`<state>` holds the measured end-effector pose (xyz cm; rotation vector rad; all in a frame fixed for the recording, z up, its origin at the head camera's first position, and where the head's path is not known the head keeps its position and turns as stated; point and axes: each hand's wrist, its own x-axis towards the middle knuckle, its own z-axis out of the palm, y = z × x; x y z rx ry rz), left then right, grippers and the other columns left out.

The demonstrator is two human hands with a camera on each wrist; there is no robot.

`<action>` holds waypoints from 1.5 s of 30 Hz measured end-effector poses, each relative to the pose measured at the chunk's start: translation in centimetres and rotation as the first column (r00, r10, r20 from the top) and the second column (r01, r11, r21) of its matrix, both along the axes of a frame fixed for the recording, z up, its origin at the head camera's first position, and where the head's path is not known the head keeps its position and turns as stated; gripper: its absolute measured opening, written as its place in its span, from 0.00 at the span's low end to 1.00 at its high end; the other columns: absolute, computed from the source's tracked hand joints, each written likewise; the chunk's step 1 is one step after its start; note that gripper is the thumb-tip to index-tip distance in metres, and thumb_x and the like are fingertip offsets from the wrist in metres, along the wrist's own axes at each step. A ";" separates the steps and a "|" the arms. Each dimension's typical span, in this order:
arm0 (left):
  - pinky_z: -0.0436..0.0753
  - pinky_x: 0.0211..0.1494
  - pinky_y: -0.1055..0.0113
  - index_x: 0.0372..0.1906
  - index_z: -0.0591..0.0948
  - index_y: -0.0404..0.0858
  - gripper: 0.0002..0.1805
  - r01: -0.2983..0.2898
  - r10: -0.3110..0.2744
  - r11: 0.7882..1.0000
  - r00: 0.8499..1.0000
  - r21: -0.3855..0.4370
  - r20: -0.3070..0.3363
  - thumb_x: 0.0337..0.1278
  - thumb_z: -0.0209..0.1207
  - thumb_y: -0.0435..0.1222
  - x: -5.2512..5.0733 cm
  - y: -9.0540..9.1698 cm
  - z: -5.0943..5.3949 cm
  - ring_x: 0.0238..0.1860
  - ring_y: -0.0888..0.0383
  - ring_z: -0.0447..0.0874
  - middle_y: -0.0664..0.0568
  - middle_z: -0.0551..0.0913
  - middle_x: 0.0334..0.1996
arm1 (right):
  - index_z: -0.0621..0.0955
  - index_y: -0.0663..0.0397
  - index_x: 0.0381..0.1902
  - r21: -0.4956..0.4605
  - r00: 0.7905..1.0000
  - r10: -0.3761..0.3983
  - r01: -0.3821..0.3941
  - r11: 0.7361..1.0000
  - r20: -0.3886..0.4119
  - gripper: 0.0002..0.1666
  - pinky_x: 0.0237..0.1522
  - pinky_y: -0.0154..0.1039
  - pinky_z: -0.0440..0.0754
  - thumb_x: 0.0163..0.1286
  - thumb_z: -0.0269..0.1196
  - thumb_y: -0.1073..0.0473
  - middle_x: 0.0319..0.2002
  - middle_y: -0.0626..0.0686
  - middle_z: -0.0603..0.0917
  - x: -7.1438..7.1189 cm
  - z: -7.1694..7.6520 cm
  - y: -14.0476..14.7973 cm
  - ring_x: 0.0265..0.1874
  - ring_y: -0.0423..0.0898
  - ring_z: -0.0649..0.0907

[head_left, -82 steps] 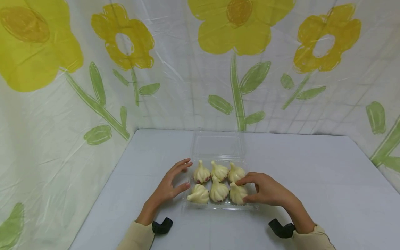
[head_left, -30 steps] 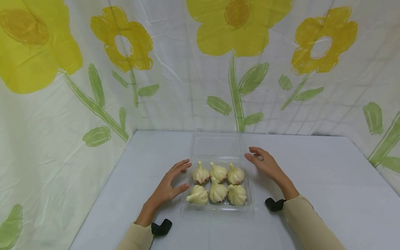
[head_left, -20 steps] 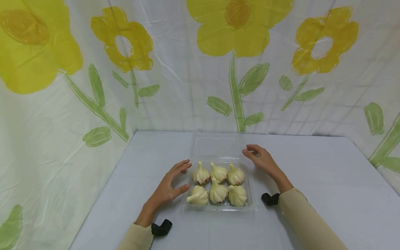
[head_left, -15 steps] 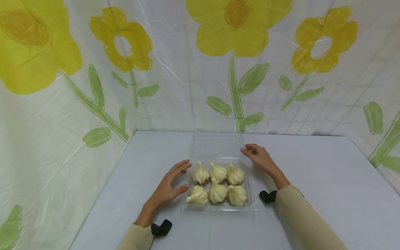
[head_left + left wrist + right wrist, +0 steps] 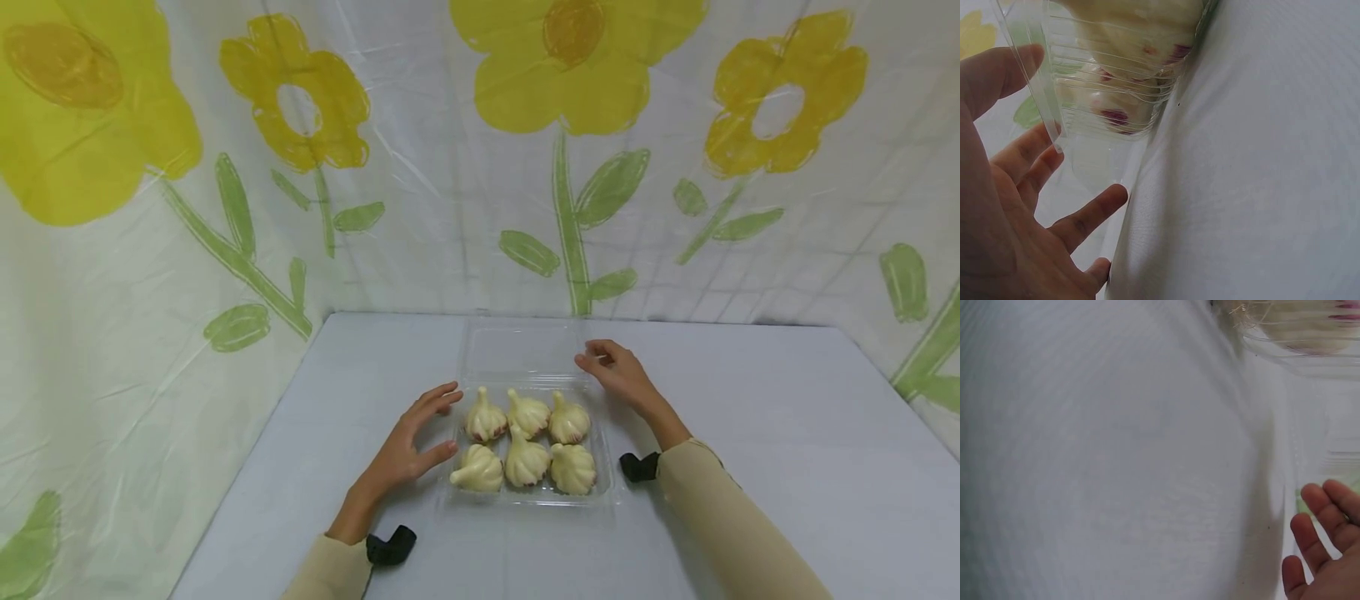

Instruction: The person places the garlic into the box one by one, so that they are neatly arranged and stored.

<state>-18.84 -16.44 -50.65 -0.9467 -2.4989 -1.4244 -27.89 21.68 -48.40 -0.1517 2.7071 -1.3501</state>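
Note:
A clear plastic clamshell box [image 5: 525, 502] sits on the table with its lid [image 5: 523, 350] laid back, away from the person. Several pale garlic bulbs [image 5: 573, 469] fill it in two rows, some with purple marks at the base. At the box's left side, my left hand [image 5: 401, 450] has its fingers spread; in the left wrist view the thumb and fingertips [image 5: 1113, 195] lie close along the plastic rim. My right hand [image 5: 628, 383] is by the lid's right edge, fingers loosely bent and apart in the right wrist view. Whether it touches the lid, I cannot tell.
A white cloth covers the table [image 5: 720, 392]. Behind and to the sides hangs a white curtain [image 5: 427, 225] printed with yellow flowers. Each wrist carries a black mount [image 5: 392, 546].
My right hand has left the front right garlic bulb and moved up to the lid's right edge, then drifted slightly left. The left hand has stayed in place.

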 end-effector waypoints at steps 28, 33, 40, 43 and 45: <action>0.70 0.65 0.34 0.73 0.70 0.36 0.36 -0.015 0.015 1.000 1.000 -0.014 0.003 0.59 0.66 0.33 -0.1 0.1 -0.1 0.63 0.42 0.77 0.40 0.65 0.76 | 0.70 0.57 0.73 -0.027 0.957 0.019 -0.028 0.999 -0.289 0.36 0.63 0.61 0.69 0.73 0.64 0.48 0.68 0.62 0.75 1.9 4.1 -0.2 0.63 0.61 0.74; 0.69 0.65 0.33 0.74 0.70 0.36 0.37 -0.015 0.015 1.000 1.000 -0.013 0.003 0.58 0.66 0.32 0.0 0.2 0.0 0.63 0.42 0.77 0.40 0.65 0.77 | 0.70 0.56 0.72 -0.024 0.948 0.022 -0.032 0.999 -0.318 0.35 0.61 0.55 0.68 0.72 0.65 0.49 0.67 0.61 0.76 2.7 4.9 -0.2 0.62 0.59 0.75; 0.70 0.64 0.32 0.74 0.69 0.37 0.37 -0.010 0.010 1.000 1.000 -0.010 0.005 0.59 0.66 0.32 0.0 0.2 0.1 0.63 0.41 0.76 0.40 0.64 0.77 | 0.72 0.54 0.71 -0.043 0.929 0.043 -0.063 0.997 -0.369 0.33 0.60 0.54 0.68 0.72 0.65 0.51 0.65 0.60 0.77 3.8 5.8 -0.1 0.61 0.58 0.75; 0.70 0.64 0.32 0.74 0.69 0.37 0.37 -0.011 0.011 1.000 1.000 -0.012 0.004 0.59 0.66 0.32 0.0 0.2 0.1 0.63 0.41 0.76 0.39 0.64 0.77 | 0.72 0.53 0.71 -0.041 0.922 0.052 -0.074 0.996 -0.384 0.32 0.60 0.55 0.67 0.73 0.65 0.52 0.65 0.60 0.77 4.2 6.0 0.0 0.61 0.58 0.75; 0.70 0.64 0.32 0.74 0.69 0.36 0.37 -0.011 0.011 1.000 1.000 -0.013 0.004 0.59 0.66 0.32 0.0 0.2 0.1 0.63 0.41 0.76 0.39 0.64 0.77 | 0.72 0.52 0.71 -0.042 0.916 0.056 -0.079 0.996 -0.397 0.32 0.60 0.55 0.67 0.73 0.65 0.54 0.65 0.60 0.78 4.6 6.1 0.0 0.61 0.58 0.76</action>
